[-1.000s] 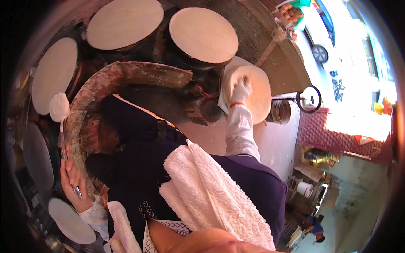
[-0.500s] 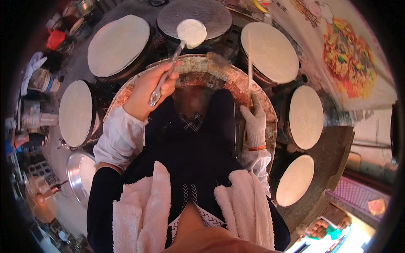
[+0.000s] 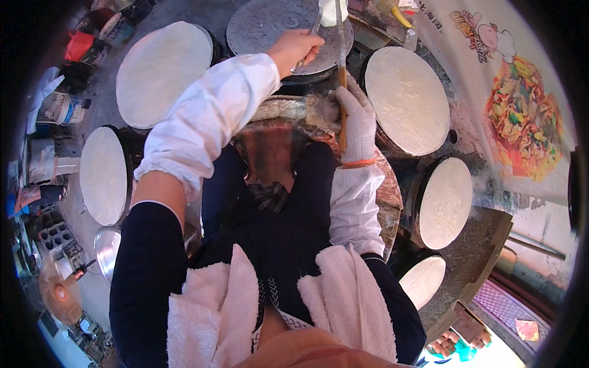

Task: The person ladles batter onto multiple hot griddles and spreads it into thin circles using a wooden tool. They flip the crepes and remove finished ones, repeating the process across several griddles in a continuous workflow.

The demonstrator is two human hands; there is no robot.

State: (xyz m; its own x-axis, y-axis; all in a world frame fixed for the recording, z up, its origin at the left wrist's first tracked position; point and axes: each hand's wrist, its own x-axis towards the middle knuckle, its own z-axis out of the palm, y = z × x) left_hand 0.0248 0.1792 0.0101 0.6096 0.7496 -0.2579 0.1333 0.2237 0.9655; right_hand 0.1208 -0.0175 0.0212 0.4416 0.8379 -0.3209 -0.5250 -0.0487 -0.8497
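My bare left hand (image 3: 293,54) is closed round the handle of a metal ladle (image 3: 316,23), stretched out over the far round griddle (image 3: 261,27). White batter (image 3: 332,12) shows in the ladle's bowl at the griddle's far right. My right hand (image 3: 358,119), in a white knitted glove, grips a long thin spatula (image 3: 342,67) that points away from me. Its blade end crosses in front of the ladle's bowl and runs up to the top rim of the picture. The griddle's surface is grey and bare where it shows.
Griddles covered with pale flatbreads stand round me: far left (image 3: 162,73), left (image 3: 103,175), far right (image 3: 408,101), right (image 3: 445,202) and near right (image 3: 423,282). A metal bowl (image 3: 107,251) sits at the left. A printed food banner (image 3: 521,116) hangs at the right.
My left hand has carried the batter-filled ladle forward and right over the far griddle. My right hand has moved forward and left with the spatula, close to the ladle.
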